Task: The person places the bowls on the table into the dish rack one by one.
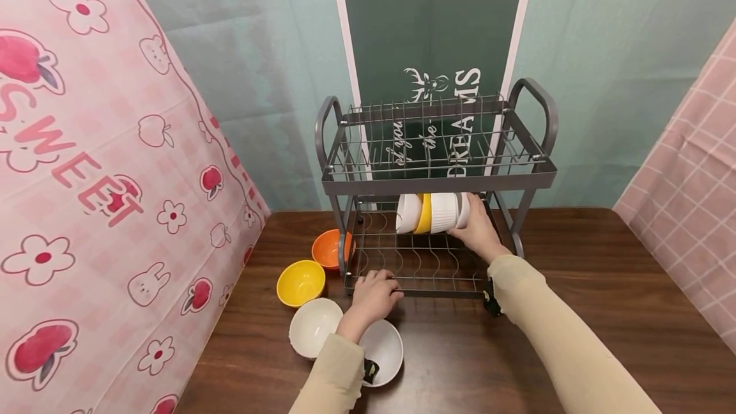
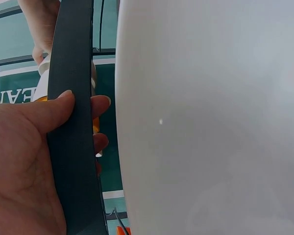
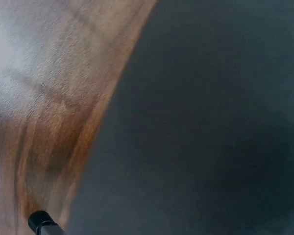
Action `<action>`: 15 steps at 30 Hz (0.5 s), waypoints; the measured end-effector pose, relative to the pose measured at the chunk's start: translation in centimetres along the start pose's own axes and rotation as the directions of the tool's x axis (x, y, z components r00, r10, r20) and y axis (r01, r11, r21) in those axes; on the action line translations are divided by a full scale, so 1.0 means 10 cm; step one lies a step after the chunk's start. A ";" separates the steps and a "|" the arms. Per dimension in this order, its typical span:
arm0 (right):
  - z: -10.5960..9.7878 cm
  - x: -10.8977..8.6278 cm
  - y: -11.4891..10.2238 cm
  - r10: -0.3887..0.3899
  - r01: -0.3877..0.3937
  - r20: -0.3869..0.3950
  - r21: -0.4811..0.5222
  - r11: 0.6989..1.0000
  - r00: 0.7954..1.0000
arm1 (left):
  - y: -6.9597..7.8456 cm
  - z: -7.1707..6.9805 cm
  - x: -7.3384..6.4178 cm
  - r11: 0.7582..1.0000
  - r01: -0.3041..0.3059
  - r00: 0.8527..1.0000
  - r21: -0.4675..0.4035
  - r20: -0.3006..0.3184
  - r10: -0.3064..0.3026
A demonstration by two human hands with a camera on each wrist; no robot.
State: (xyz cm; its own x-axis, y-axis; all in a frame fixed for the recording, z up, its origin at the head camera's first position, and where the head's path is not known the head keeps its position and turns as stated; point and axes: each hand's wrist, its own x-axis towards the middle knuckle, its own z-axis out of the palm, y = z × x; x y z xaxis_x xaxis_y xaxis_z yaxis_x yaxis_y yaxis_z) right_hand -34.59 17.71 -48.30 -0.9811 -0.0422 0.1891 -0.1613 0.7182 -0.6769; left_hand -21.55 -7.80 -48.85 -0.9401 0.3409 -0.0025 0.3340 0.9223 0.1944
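Note:
A grey two-tier dish rack [image 1: 439, 185] stands on the wooden table. My right hand [image 1: 482, 227] reaches under its upper tier and grips the right end of a stack of cups [image 1: 443, 212], white with one yellow, lying sideways over the lower wire shelf. My left hand [image 1: 376, 296] is at the lower tier's front left. In the left wrist view that hand [image 2: 29, 132] pinches the dark front rail [image 2: 71, 63], thumb on one side and fingertips behind. The right wrist view is mostly filled by a dark panel [image 3: 196, 122], hiding the right hand.
Left of the rack, an orange bowl [image 1: 329, 250], a yellow bowl [image 1: 301, 283] and a cream bowl [image 1: 313, 329] stand on the table [image 1: 598, 273]. A white bowl [image 1: 388, 351] sits beneath the left wrist. Curtains hang behind and at both sides.

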 end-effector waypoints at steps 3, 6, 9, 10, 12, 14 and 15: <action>0.00 -0.01 -0.01 0.014 -0.014 0.000 0.008 1.000 1.000 | 0.00 0.00 0.00 1.000 0.002 1.000 -0.007 0.004 -0.002; -0.02 -0.05 -0.03 0.030 -0.030 0.005 0.008 1.000 1.000 | 0.00 0.01 0.00 1.000 0.003 1.000 -0.012 0.008 -0.002; -0.04 -0.12 -0.06 0.033 -0.033 -0.009 0.013 0.999 0.999 | 0.00 0.01 0.01 1.000 0.002 1.000 -0.010 0.008 -0.002; -0.05 -0.15 -0.08 0.027 -0.026 -0.019 0.016 1.000 0.999 | 0.00 0.01 0.01 1.000 0.002 1.000 -0.011 0.009 -0.002; -0.07 -0.22 -0.12 0.010 -0.009 -0.046 0.018 1.000 0.999 | 0.00 0.00 0.00 1.000 0.000 1.000 -0.010 0.010 0.000; -0.09 -0.29 -0.16 -0.003 0.004 -0.071 0.017 1.000 0.997 | 0.00 -0.01 0.00 1.000 0.001 1.000 -0.009 0.012 -0.001; -0.09 -0.34 -0.19 -0.009 0.011 -0.080 0.019 1.000 0.997 | 0.00 -0.01 0.00 1.000 0.001 1.000 -0.009 0.012 0.000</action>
State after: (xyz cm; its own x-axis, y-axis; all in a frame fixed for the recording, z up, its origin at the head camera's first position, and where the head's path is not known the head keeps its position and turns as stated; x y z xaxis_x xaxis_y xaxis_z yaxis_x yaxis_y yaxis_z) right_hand -30.88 17.15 -46.99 -0.9678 0.0066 0.2517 -0.1741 0.7045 -0.6880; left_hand -21.55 -7.84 -48.74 -0.9393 0.3427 -0.0146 0.3328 0.9208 0.2036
